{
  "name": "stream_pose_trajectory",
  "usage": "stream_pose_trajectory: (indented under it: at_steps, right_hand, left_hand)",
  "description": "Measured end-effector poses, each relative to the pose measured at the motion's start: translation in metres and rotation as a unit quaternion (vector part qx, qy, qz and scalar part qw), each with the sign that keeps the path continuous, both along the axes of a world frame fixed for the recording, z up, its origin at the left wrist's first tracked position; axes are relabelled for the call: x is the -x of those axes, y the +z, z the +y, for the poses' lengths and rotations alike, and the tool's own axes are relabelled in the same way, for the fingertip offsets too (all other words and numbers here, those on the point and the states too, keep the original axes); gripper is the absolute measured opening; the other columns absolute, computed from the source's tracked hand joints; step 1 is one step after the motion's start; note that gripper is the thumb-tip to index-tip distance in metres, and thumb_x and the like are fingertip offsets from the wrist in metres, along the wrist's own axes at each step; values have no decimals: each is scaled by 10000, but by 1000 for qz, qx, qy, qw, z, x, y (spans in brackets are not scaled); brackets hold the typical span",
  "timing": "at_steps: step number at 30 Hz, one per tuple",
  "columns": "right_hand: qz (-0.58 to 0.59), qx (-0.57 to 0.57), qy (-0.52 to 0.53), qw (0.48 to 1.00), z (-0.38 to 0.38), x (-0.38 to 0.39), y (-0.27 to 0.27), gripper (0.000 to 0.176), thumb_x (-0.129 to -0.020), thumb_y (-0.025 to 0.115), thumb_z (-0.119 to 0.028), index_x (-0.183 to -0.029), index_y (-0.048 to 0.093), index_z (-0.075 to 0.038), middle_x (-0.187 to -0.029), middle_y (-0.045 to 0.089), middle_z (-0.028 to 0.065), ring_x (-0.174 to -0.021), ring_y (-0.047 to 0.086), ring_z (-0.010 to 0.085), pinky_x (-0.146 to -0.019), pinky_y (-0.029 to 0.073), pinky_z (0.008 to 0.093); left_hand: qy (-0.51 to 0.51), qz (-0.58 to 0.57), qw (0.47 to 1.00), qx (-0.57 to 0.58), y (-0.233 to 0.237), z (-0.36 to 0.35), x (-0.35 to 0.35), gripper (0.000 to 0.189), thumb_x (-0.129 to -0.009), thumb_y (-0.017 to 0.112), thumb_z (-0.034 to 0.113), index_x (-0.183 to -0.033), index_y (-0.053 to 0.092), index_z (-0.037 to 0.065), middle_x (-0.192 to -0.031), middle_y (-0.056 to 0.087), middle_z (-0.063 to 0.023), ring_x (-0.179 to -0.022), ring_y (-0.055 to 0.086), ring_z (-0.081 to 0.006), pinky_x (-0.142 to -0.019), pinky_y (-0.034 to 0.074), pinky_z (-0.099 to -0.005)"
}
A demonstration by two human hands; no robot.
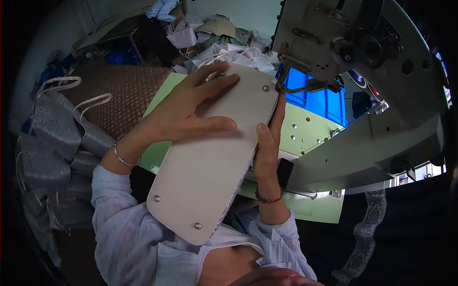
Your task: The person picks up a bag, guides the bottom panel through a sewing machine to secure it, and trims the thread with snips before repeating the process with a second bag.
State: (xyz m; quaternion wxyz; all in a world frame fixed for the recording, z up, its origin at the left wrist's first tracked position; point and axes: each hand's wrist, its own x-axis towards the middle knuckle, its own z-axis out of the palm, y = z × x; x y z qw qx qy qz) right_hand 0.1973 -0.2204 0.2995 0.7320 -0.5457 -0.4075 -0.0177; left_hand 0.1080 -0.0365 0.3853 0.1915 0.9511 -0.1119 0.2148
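Pale panel: you hold the pale panel aslant above your lap, studded face up, its far right corner at the machine foot; the step looks like guiding that edge at the foot.
Left hand: your left hand lies flat on the panel, fingers apart, thumb stretched across.
Right hand: your right hand has its thumb on the near right edge, a finger along the side towards the foot; its grip underneath is hidden.
Edge at foot: this calls, I judge, for steady support and clearance for that fingertip.
In the way: a metal stud sits close to the foot; the machine arm crowds your right.
Around: blue crate beyond the green counter; grey bags to your left; a co-worker at the far side.
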Motion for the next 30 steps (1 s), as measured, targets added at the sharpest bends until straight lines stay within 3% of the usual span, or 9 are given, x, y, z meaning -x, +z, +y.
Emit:
stream_pose_trajectory:
  at_steps: [2,5,10,12,18,22,25,28,30]
  right_hand:
    - [18,-17,-11,1000,1,8,0,779,-928,441,-288,-1545,77,21,-1594,132,201,-1465,167,290,-1181,149,388]
    - [39,-28,-4,999,1,10,2,761,-940,400,-301,-1547,71,20,-1607,110,188,-1484,122,299,-1192,118,392]
    - [75,-24,-36,996,2,18,5,790,-931,414,-381,-1559,96,-23,-1605,146,167,-1470,172,294,-1182,166,395]
    - [99,-27,-28,994,4,16,5,810,-924,427,-423,-1564,108,-43,-1602,162,162,-1463,196,291,-1177,190,396]
    - [196,-72,75,975,-7,19,15,830,-927,428,-455,-1571,77,-68,-1605,148,153,-1460,205,292,-1177,199,404]
    - [278,-139,128,942,-4,34,34,829,-930,426,-460,-1574,63,-85,-1606,140,150,-1457,213,294,-1174,211,410]
    - [135,-27,28,990,3,26,25,824,-932,411,-454,-1576,41,-98,-1601,150,149,-1444,243,296,-1158,252,416]
    - [185,-7,48,982,-2,26,25,824,-934,397,-450,-1575,14,-103,-1595,162,150,-1427,275,295,-1138,294,422]
    - [220,-85,133,963,-6,26,26,825,-935,391,-450,-1575,-1,-106,-1591,169,151,-1418,292,294,-1125,316,425]
  left_hand:
    - [-75,-15,981,177,-24,8,22,1075,-652,760,701,-1431,445,29,-1524,298,-229,-1374,360,-418,-1090,361,-491]
    - [-329,-97,747,570,-98,-7,51,1230,-589,818,694,-1503,315,42,-1589,125,-250,-1457,223,-412,-1146,267,-521]
    - [-208,-223,789,533,-128,-95,112,1159,-690,718,728,-1538,244,97,-1593,144,-230,-1464,211,-391,-1167,232,-527]
    - [49,-48,488,870,-99,-107,117,932,-824,618,573,-1545,242,119,-1578,241,-185,-1434,293,-344,-1154,267,-516]
    - [-27,-48,466,883,-132,-79,123,960,-621,536,221,-1524,265,43,-1507,382,-159,-1390,365,-307,-1128,323,-446]
    - [-65,-45,522,850,-130,-71,117,964,-596,524,222,-1515,296,41,-1523,370,-151,-1407,345,-295,-1154,281,-420]
    - [-99,-47,557,823,-143,-66,98,968,-580,516,222,-1509,316,40,-1534,362,-147,-1419,331,-286,-1171,254,-403]
    - [-531,-174,294,776,-153,-68,72,928,-602,497,232,-1502,351,56,-1555,342,-129,-1432,314,-277,-1184,230,-399]
    - [-131,-98,499,851,-113,-74,101,894,-624,475,233,-1499,369,77,-1558,344,-112,-1432,313,-271,-1190,218,-414]
